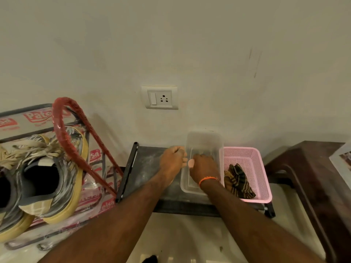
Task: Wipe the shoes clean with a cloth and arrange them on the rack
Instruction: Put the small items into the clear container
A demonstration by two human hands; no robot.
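A pair of grey sneakers with yellow soles stands on the red-and-black shoe rack at the left. A striped brown cloth lies in a pink basket. Beside the basket sits a clear plastic container, both on a low black stand. My left hand is curled at the container's left rim and seems to grip it. My right hand, with an orange band at the wrist, reaches down inside the container. Its fingers curl downward out of sight, with the thumb near the left wall.
A wall with a switch and socket plate rises right behind the stand. A dark wooden piece of furniture stands close on the right. Pale floor lies in front of the stand.
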